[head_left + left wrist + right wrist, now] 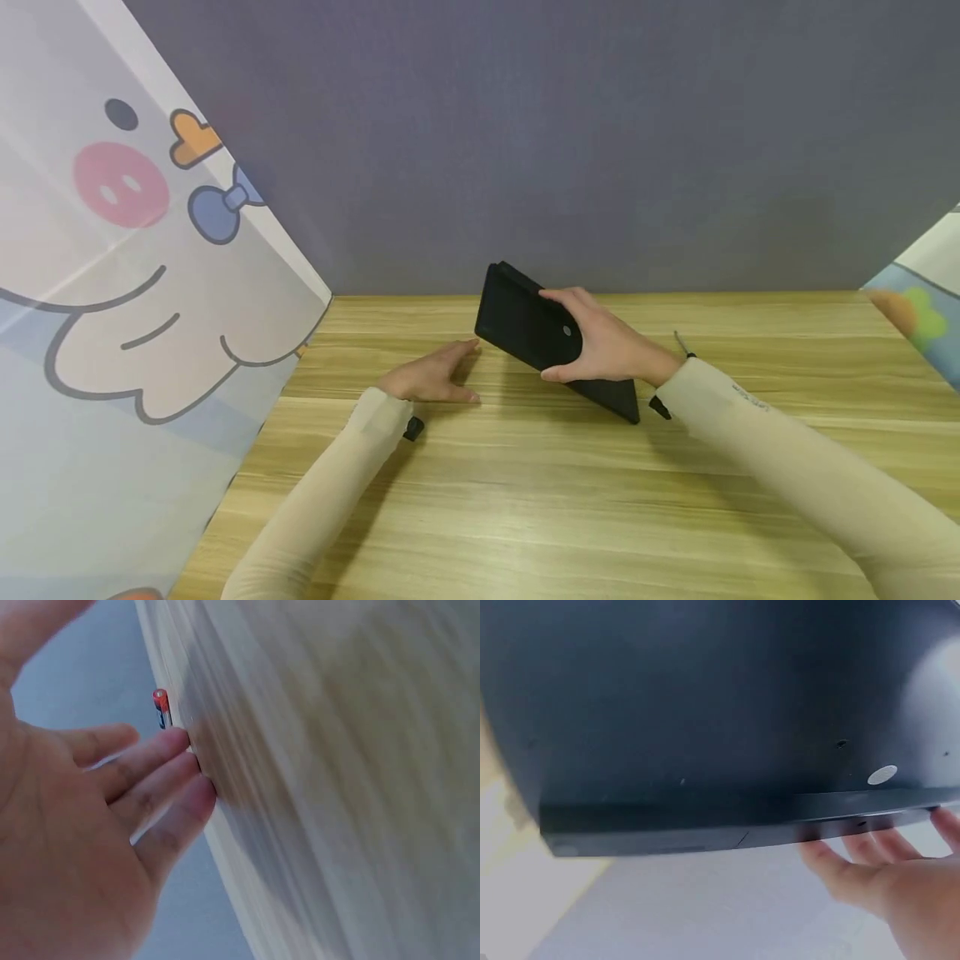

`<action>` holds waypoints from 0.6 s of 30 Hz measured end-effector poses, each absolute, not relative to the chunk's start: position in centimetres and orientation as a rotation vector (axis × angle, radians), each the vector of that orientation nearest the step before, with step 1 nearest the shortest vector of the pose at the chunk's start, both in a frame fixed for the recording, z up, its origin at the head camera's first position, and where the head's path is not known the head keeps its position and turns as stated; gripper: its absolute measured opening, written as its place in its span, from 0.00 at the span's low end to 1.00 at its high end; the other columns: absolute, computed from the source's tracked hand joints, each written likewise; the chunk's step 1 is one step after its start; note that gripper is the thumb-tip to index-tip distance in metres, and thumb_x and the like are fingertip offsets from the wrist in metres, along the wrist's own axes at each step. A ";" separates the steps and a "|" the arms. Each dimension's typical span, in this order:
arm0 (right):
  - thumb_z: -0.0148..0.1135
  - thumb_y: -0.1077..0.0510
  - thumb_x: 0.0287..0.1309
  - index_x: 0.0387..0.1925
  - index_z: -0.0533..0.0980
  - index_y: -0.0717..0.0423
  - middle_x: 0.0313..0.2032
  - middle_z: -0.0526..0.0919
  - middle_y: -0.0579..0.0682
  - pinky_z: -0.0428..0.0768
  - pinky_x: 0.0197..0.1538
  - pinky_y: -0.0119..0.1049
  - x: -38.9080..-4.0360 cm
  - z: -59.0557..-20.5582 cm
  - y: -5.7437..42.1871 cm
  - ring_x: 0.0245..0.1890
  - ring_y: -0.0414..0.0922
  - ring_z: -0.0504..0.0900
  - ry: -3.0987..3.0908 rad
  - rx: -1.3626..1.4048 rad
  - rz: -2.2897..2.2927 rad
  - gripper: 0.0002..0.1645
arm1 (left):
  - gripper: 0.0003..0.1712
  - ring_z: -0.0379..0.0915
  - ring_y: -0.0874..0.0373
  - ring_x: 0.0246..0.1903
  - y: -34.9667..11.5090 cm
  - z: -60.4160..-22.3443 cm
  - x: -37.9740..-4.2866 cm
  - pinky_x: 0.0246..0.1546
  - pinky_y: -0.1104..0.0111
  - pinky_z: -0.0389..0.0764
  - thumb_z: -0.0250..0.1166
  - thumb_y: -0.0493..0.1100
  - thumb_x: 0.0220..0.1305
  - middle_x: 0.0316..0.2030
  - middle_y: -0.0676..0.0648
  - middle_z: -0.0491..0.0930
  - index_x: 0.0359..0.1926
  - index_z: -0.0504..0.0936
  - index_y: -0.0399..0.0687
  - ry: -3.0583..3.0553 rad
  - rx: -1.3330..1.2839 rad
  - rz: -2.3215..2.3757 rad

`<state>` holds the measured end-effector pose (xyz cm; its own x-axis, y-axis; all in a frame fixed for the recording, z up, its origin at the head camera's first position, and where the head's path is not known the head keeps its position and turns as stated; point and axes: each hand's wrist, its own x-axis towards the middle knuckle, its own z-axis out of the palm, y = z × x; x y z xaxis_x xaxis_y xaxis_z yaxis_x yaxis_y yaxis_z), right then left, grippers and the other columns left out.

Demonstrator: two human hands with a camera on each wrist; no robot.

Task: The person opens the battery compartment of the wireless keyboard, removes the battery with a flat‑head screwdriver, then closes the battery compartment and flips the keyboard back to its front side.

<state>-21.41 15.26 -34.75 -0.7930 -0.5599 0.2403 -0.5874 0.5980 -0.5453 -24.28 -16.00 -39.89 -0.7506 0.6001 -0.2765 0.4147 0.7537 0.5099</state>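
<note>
My right hand (600,337) grips a flat black device (525,321) across its width, thumb at the near long edge and fingers over the far one. The device is tilted above the wooden table, its kind unclear; a thick ridge (667,840) runs along one long edge and a small pale oval (883,775) marks its face. Left of it, my left hand (431,375) rests with fingers spread loosely and fingertips at the tabletop, holding nothing. Past those fingertips in the left wrist view is a red and dark battery (160,709), out of sight in the head view.
A thin screwdriver-like metal shaft (681,342) shows beside the right cuff. A grey panel (562,150) stands along the table's far edge. Cartoon-printed sheets flank the wood-grain table (487,500), the bigger one (150,333) at the left.
</note>
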 end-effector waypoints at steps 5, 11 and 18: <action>0.71 0.31 0.38 0.73 0.47 0.35 0.64 0.57 0.49 0.67 0.55 0.58 -21.0 -34.1 15.6 0.61 0.50 0.62 -2.724 0.971 0.994 0.64 | 0.55 0.40 0.51 0.70 -15.7 -39.9 -24.1 0.65 0.55 0.51 0.65 0.63 0.57 0.72 0.46 0.45 0.75 0.44 0.54 2.548 0.722 0.536; 0.72 0.31 0.38 0.73 0.46 0.35 0.64 0.56 0.50 0.66 0.55 0.59 -20.6 -34.0 15.6 0.62 0.50 0.62 -2.704 0.962 1.005 0.64 | 0.53 0.40 0.52 0.70 -15.5 -40.1 -24.2 0.65 0.54 0.53 0.65 0.62 0.58 0.72 0.47 0.46 0.75 0.46 0.54 2.556 0.710 0.515; 0.75 0.37 0.38 0.73 0.46 0.37 0.63 0.57 0.50 0.66 0.58 0.52 -20.5 -34.0 15.8 0.59 0.48 0.62 -2.602 0.967 1.083 0.65 | 0.52 0.42 0.52 0.70 -15.3 -39.9 -24.1 0.64 0.55 0.55 0.64 0.62 0.58 0.72 0.47 0.48 0.75 0.47 0.54 2.570 0.720 0.495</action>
<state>-20.51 15.80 -33.97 -0.7776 -0.5044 0.3754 -0.6218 0.5281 -0.5784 -24.09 -15.28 -39.89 -0.7756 0.5554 -0.3000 0.4042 0.8020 0.4398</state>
